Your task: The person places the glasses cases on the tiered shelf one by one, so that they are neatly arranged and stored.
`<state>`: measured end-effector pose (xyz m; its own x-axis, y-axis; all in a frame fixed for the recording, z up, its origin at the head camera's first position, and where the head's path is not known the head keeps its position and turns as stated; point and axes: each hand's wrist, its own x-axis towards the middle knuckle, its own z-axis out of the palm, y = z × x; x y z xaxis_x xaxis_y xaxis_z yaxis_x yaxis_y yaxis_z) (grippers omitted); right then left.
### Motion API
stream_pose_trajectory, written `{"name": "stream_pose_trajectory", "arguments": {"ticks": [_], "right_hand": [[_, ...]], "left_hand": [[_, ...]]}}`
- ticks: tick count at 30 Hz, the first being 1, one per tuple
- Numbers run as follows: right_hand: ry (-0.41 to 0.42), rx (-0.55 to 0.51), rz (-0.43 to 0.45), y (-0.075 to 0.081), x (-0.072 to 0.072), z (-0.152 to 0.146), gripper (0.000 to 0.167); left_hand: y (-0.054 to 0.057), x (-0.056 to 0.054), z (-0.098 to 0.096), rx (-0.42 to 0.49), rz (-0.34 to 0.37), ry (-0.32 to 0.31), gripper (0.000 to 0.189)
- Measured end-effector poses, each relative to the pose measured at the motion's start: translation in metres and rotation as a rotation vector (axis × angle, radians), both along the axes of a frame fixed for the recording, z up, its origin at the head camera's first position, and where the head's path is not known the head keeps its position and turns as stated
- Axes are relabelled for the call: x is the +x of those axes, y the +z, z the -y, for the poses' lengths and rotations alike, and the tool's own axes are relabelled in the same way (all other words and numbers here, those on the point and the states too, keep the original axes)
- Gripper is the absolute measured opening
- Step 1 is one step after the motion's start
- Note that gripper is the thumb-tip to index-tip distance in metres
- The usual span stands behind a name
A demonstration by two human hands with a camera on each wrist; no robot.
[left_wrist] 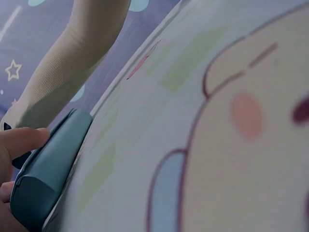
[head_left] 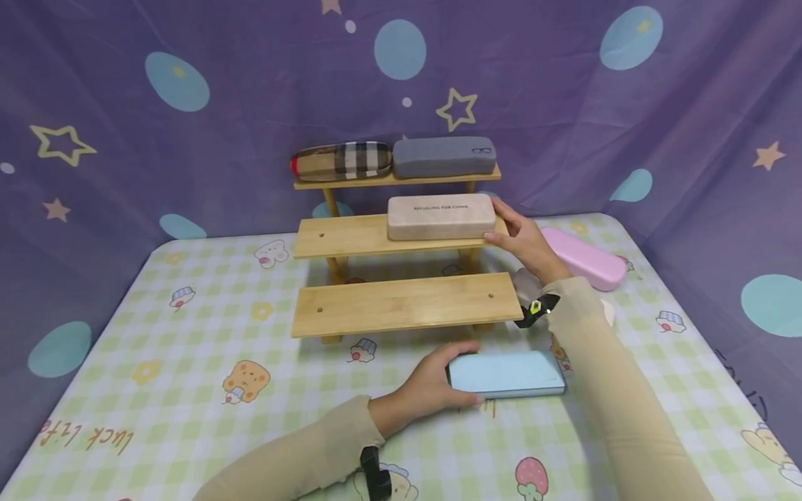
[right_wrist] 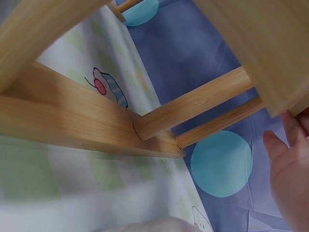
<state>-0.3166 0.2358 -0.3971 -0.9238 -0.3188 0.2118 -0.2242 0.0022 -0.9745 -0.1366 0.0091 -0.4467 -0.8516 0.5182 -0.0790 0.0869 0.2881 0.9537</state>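
On the middle step of a wooden tiered stand (head_left: 401, 306) lies a beige glasses case (head_left: 441, 217) with dark lettering. My right hand (head_left: 523, 240) holds its right end, the thumb at the front corner and the fingers at the far side. In the right wrist view that hand (right_wrist: 292, 169) shows at the end of a shelf board, its fingertips partly hidden. Lower down, my left hand (head_left: 432, 383) grips the left end of a light blue glasses case (head_left: 507, 374) on the tablecloth, thumb along the near side and fingers along the far side.
The top step carries a plaid case (head_left: 344, 161) and a grey-blue glasses case (head_left: 445, 156) side by side. Right of the stand lies a pink glasses case (head_left: 585, 259), partly behind my right arm. A greyish rounded thing (head_left: 526, 284) shows by the right wrist. Purple curtain (head_left: 250, 139) hangs behind.
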Motion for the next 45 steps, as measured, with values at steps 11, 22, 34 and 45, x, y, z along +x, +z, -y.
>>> {"name": "stream_pose_trajectory", "arguments": {"ticks": [11,22,34,45], "right_hand": [[-0.012,0.006,0.002,0.003,0.003,0.000,0.074],[-0.010,0.029,0.009,0.005,0.004,0.000,0.072],[0.002,0.014,0.014,0.004,0.004,0.001,0.073],[0.006,0.001,0.008,0.004,0.004,0.001,0.074]], "left_hand": [[0.000,-0.001,0.003,-0.154,-0.174,-0.098,0.076],[0.006,-0.003,0.006,-0.153,-0.190,-0.117,0.074],[0.019,-0.004,0.026,-0.109,-0.163,-0.152,0.069],[0.045,0.001,0.050,-0.078,-0.240,-0.191,0.067]]}}
